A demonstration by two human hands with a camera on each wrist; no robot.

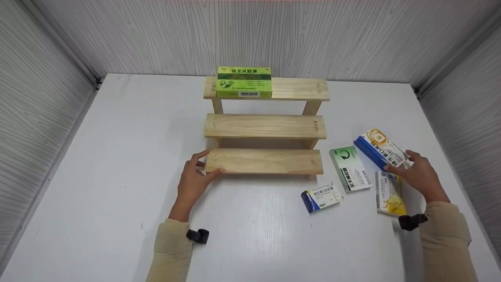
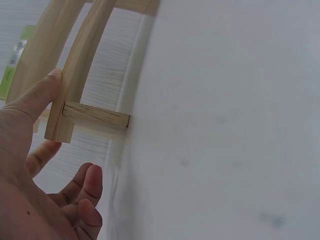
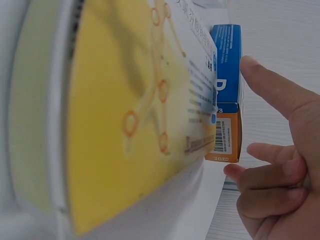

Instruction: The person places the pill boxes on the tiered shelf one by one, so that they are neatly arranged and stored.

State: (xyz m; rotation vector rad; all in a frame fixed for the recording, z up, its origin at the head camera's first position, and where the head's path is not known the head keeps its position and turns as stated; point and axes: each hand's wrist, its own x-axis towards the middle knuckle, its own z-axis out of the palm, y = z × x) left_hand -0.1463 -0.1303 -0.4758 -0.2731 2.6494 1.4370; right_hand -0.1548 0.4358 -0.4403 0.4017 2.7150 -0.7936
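A three-step wooden shelf [image 1: 264, 161] stands mid-table. My left hand [image 1: 192, 182] holds the left end of its lowest step, thumb over the front edge, with some fingers loosely bent in the left wrist view. On the top step lies a green medicine box [image 1: 244, 82]. To the right, my right hand [image 1: 422, 177] pinches the near end of a blue, white and orange vitamin D box [image 1: 381, 148] between thumb and fingers; its blue and orange sides [image 3: 227, 70] show in the right wrist view. Whether it is lifted, I cannot tell.
Beside the vitamin D box lie a green-and-white box [image 1: 351, 169] and a yellow-and-white box [image 1: 390, 194]. A small white-and-blue vitamin E box [image 1: 322, 197] lies nearer the shelf. Grey wood-grain panels [image 1: 250, 35] enclose the white table [image 1: 129, 156] at the back and sides.
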